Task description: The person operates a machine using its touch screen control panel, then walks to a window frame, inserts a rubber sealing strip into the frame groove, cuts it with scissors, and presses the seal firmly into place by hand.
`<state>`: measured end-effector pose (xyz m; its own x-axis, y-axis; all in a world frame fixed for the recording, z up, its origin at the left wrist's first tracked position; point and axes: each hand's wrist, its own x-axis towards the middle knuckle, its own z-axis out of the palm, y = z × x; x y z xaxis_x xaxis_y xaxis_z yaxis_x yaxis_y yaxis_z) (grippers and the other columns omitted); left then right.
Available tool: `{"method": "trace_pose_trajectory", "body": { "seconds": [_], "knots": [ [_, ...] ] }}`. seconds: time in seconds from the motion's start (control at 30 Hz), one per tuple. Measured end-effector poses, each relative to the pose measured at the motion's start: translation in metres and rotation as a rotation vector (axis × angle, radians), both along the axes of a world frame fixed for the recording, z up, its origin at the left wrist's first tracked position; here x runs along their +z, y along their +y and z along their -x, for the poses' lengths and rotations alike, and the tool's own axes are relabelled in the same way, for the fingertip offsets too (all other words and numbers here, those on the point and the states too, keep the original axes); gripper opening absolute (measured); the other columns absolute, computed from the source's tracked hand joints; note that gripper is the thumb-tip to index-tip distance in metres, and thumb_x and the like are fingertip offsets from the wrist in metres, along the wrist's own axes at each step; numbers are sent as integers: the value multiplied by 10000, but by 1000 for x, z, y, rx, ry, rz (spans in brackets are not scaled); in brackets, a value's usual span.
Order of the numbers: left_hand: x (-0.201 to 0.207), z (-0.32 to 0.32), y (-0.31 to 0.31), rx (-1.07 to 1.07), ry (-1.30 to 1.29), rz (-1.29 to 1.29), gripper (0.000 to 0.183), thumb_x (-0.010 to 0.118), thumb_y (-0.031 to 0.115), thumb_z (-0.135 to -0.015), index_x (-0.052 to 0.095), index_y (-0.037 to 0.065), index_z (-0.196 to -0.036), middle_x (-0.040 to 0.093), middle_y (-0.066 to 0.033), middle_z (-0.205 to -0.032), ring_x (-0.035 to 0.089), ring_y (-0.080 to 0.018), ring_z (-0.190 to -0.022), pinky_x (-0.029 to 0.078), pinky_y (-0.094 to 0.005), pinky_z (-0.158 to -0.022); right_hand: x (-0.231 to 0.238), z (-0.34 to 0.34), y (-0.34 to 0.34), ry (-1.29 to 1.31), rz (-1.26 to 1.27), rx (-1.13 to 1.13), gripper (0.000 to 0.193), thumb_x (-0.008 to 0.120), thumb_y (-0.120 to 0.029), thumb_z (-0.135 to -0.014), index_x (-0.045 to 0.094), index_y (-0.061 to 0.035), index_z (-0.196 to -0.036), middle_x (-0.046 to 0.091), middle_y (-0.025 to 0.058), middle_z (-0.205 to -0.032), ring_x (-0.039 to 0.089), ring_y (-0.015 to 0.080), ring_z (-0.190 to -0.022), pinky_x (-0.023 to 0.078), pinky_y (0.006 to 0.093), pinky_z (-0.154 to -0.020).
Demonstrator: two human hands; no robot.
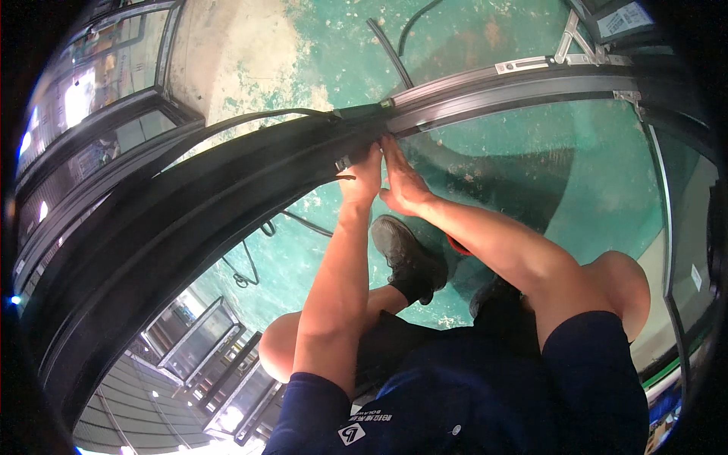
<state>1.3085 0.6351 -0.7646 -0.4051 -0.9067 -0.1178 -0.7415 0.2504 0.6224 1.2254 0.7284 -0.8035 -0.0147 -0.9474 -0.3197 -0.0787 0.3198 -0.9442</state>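
A long dark metal window frame (pixel 273 155) runs across in front of me, from the lower left to the upper right. My left hand (pixel 364 174) is up against its near edge, beside a small silver metal fitting (pixel 343 163). Its fingertips are hidden, so its grip cannot be made out. Close on its right, my right hand (pixel 403 182) has its fingers stretched out together and the thumb apart, the tips touching the frame near a joint. A black rubber strip (pixel 250 117) curves loosely along the frame's far side and ends near that joint.
Glazed frames (pixel 125 129) stand at the left, with more framed panels (pixel 201 341) at the lower left. A metal hinge arm (pixel 566 38) sticks up at the upper right. Black strips (pixel 390 53) lie on the worn green floor (pixel 485 30). My shoe (pixel 402 246) is below my hands.
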Motion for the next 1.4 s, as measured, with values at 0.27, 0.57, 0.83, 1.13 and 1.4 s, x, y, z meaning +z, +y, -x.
{"method": "trace_pose_trajectory", "body": {
  "seconds": [0.27,0.57,0.83,1.13,1.4],
  "knots": [
    [-6,-4,0,-77,44,144,268,725,139,-882,700,-1,-1109,745,-163,-1062,713,-297,-956,550,-407,-871,12,-7,0,6,45,-240,1004,706,-75,-768,130,19,-1584,223,323,-1613,421,466,-1404,462,461,-1105],
    [10,0,12,25,275,-16,189,636,31,-944,619,-61,-1108,708,-157,-1002,688,-252,-925,551,-379,-847,29,-9,7,48,82,-322,888,735,-36,-772,299,10,-1544,326,201,-1589,568,364,-1275,539,382,-993],
    [1,-14,4,-36,77,62,241,634,42,-954,616,-37,-1181,709,-114,-1003,685,-221,-890,554,-381,-831,29,-5,0,32,128,-329,815,722,-13,-767,362,32,-1496,370,245,-1538,608,364,-1174,535,397,-973],
    [34,10,18,194,370,47,97,591,19,-935,661,-37,-971,689,-94,-889,653,-182,-806,538,-330,-722,55,4,15,45,323,-187,916,684,-15,-742,258,-2,-1553,265,224,-1602,422,411,-1413,477,437,-1104],
    [5,-6,19,251,434,43,120,597,-12,-953,636,-34,-1065,683,-79,-969,646,-144,-805,535,-282,-718,23,3,8,45,79,-195,879,678,11,-788,265,-5,-1564,276,224,-1595,543,392,-1277,520,435,-1020]
  ]
}}
